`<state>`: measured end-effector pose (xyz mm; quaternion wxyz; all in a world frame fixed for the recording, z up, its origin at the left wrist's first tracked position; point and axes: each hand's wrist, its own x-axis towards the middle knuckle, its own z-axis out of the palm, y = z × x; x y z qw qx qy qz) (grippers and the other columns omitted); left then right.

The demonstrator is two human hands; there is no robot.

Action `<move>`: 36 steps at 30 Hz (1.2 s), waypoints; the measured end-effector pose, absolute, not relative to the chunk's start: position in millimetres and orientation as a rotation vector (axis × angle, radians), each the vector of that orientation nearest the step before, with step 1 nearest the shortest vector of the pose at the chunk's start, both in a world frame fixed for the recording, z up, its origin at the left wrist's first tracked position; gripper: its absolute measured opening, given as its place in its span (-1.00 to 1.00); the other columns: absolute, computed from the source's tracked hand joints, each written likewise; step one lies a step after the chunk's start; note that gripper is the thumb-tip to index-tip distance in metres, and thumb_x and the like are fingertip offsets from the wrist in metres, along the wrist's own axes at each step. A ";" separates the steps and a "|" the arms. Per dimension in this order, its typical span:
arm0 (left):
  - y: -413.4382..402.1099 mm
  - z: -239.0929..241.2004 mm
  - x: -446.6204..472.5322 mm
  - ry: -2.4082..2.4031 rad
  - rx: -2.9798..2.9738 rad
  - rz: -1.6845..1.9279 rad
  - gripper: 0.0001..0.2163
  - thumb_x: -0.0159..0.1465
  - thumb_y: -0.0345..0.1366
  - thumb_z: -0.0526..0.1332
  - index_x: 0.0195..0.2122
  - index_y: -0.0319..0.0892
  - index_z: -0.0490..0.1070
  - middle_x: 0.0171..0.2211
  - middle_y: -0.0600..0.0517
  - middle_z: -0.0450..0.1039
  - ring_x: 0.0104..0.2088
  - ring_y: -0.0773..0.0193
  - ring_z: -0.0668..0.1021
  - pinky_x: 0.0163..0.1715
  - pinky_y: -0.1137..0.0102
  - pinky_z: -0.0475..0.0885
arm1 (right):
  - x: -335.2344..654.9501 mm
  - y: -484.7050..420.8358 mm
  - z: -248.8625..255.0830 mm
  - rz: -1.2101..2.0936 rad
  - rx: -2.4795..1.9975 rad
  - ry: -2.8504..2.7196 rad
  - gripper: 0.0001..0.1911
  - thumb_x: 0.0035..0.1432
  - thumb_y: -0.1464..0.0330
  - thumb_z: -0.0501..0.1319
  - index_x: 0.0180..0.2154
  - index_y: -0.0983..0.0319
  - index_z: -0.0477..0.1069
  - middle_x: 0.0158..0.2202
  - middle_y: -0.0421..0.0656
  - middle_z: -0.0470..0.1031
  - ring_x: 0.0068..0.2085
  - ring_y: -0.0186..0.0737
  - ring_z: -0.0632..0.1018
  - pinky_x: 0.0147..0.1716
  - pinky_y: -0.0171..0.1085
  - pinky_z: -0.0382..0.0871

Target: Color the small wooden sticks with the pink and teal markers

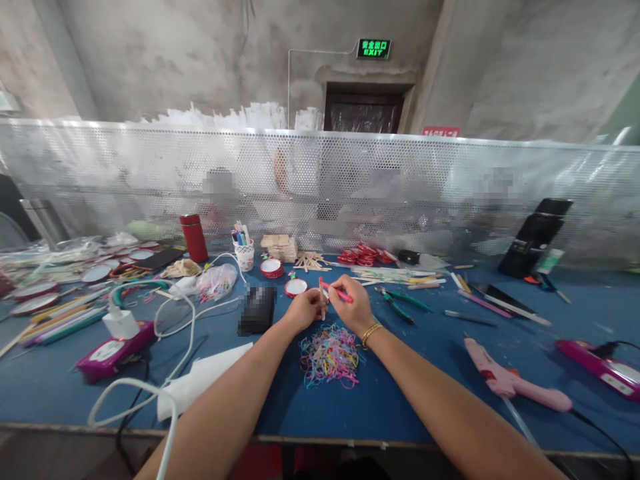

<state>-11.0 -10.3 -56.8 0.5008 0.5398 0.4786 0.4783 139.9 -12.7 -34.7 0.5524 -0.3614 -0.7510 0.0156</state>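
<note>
My left hand [306, 311] is closed on a flat wooden stick [322, 299], held nearly upright above the blue table. In my right hand [351, 307] is a red pen [341, 292], whose left end meets the stick near its upper part. A gold bracelet [371, 332] circles my right wrist. Just below both hands lies a loose pile of colourful rubber bands [331, 357]. Beyond my left hand sits a small round red-rimmed piece [295, 287] with a white face. Green-handled pliers [397, 304] rest right of my right hand.
A pink glue gun [515, 383] and purple power strip [603, 368] lie right. White cable [193, 330] loops on the left beside another purple power strip [113, 353]. A red flask [194, 238], pen cup [245, 255] and wooden sticks [311, 261] stand near the perforated metal screen [250, 193].
</note>
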 end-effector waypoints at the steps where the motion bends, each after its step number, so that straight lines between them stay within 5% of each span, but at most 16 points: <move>1: -11.0 -55.7 -11.1 1.161 1.300 1.152 -0.93 0.13 -0.48 0.26 -0.43 -0.23 0.38 -0.57 0.10 0.44 -0.61 0.44 0.45 -0.55 0.52 0.38 | 140.2 -11.9 -34.9 0.025 -0.861 -1.772 -0.89 0.14 0.40 0.16 -0.44 0.17 0.33 -0.49 -0.23 0.44 -0.39 -0.23 0.42 -0.30 -0.26 0.23; 36: -17.3 -48.3 -8.2 1.169 1.280 1.141 -0.92 0.11 -0.48 0.27 -0.43 -0.23 0.37 -0.59 0.13 0.40 -0.59 0.44 0.44 -0.52 0.51 0.40 | 138.4 -12.7 -35.8 0.018 -0.826 -1.786 -0.89 0.19 0.36 0.15 -0.41 0.17 0.34 -0.46 -0.21 0.45 -0.37 -0.23 0.44 -0.29 -0.27 0.26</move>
